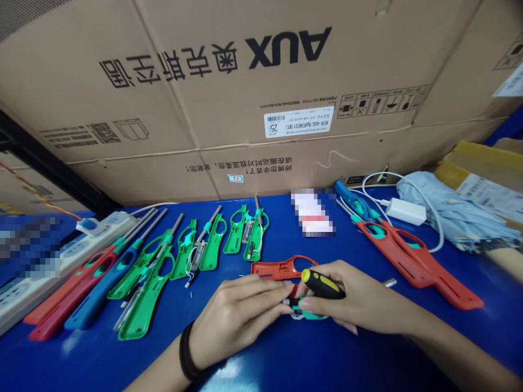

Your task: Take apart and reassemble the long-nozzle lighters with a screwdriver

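Note:
At the front middle of the head view my two hands meet over a partly hidden lighter assembly with a green piece (312,308) and white wires. My right hand (347,294) is closed around a screwdriver (322,284) with a black and yellow handle, its fingers also against the green piece. My left hand (241,305), wearing a dark wristband, has its fingertips pinched together at the assembly's left end; what exactly they grip is hidden. Just behind them lies an open red lighter shell half (281,268). A metal tube end (390,282) shows past my right hand.
Opened green lighter shells (212,242) with inner parts lie at left centre. Red and blue lighters (102,280) rest beside a white power strip (77,250). More red lighters (408,253), a white charger (406,211) and a folded umbrella (449,212) are right. A cardboard box (245,152) stands behind.

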### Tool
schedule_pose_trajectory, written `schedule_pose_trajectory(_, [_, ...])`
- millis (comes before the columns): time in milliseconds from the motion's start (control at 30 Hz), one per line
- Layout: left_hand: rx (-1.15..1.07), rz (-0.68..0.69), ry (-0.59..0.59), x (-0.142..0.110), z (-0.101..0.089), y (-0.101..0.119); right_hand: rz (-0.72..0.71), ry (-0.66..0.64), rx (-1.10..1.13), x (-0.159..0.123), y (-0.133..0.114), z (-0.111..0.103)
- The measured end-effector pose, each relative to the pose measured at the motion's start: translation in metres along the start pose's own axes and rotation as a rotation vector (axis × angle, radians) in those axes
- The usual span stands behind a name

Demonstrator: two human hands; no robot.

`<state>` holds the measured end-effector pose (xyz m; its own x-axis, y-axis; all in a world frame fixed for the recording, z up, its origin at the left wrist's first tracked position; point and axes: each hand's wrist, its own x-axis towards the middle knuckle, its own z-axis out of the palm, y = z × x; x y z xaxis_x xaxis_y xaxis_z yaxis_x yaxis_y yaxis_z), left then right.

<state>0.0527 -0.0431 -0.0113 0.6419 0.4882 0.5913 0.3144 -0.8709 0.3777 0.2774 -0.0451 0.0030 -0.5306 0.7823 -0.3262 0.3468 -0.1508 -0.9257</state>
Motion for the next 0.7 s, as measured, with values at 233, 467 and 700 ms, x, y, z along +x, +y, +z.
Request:
schedule_pose_trajectory(233, [0.057,-0.207,-0.152,0.003,-0.014,-0.011,-0.027,0.028,-0.012,0.002,0.005,-0.014])
schedule_pose_trajectory(467, [0.11,-0.234,-0.349,0.004,-0.013,-0.02,0.051,0.077,-0.029,0.014,-0.005,-0.041])
schedule_pose_trajectory(700, [0.143,-0.195,-0.37,0.004,-0.02,-0.022,0.036,-0.055,-0.112,0.042,-0.004,-0.04])
